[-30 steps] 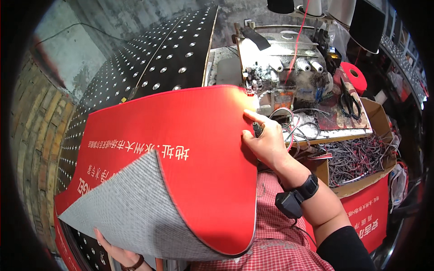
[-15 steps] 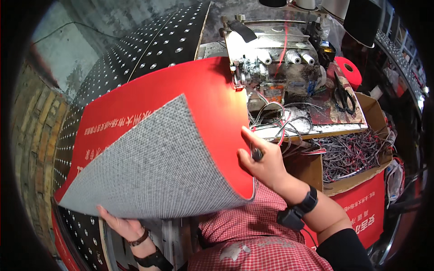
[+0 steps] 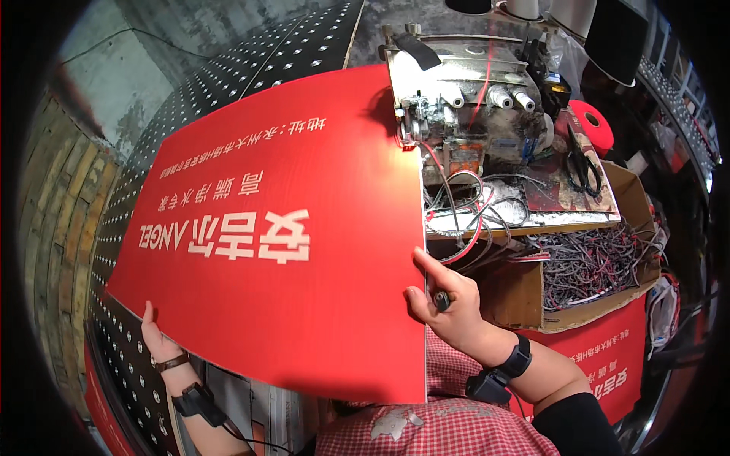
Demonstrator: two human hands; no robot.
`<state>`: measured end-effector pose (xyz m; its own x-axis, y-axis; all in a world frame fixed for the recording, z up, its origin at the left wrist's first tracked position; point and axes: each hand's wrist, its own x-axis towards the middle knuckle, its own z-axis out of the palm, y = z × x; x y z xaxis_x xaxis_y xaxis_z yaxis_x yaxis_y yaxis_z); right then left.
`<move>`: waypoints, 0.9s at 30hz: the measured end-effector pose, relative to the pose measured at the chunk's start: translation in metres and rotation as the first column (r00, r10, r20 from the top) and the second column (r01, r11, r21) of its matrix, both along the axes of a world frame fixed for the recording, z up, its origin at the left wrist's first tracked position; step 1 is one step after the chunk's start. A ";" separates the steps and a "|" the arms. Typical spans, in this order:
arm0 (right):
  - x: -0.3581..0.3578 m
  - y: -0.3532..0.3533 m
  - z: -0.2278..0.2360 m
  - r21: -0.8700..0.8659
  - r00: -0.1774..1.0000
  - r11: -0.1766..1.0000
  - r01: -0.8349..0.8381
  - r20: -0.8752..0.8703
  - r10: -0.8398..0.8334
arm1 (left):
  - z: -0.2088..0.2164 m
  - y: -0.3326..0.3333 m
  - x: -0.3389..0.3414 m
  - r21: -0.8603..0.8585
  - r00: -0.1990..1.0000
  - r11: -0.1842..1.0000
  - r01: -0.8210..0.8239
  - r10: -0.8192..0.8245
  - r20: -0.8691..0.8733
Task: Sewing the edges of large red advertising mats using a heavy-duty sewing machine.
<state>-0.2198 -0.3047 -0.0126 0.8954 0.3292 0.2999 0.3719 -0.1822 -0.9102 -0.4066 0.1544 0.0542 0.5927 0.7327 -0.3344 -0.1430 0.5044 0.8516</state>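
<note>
Head view: red floor mat spread between both hands, its right edge reaching a sewing machine.
It lies left of the right hand, whose curled fingers clasp a small dark-handled tool while forefinger and thumb are at that edge; the left hand sits just beside the near left corner, its fingers hidden, so I cannot tell how firmly it grips. The right hand is nearer the machine. The longest visible edge runs from there toward the checked apron. Bright red and gently bowed, the mat carries upside-down white lettering.
</note>
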 end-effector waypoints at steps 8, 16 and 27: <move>-0.011 -0.005 0.007 0.102 0.997 0.995 0.004 -0.073 0.003 | -0.031 0.026 0.051 -0.101 0.995 0.991 -0.091 0.094 0.025; -0.004 -0.008 0.020 0.116 0.994 0.993 0.015 -0.113 -0.001 | -0.042 0.045 0.118 0.030 0.996 0.996 -0.080 0.079 0.029; 0.057 0.017 0.015 0.063 0.970 0.968 0.242 0.000 -0.242 | -0.051 0.065 0.205 0.221 0.987 0.962 -0.160 0.163 0.003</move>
<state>-0.1631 -0.2880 0.0025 0.9436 0.0835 0.3203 0.3309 -0.2106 -0.9199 -0.2014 0.2190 0.0028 0.4566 0.8748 -0.1619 -0.1939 0.2754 0.9416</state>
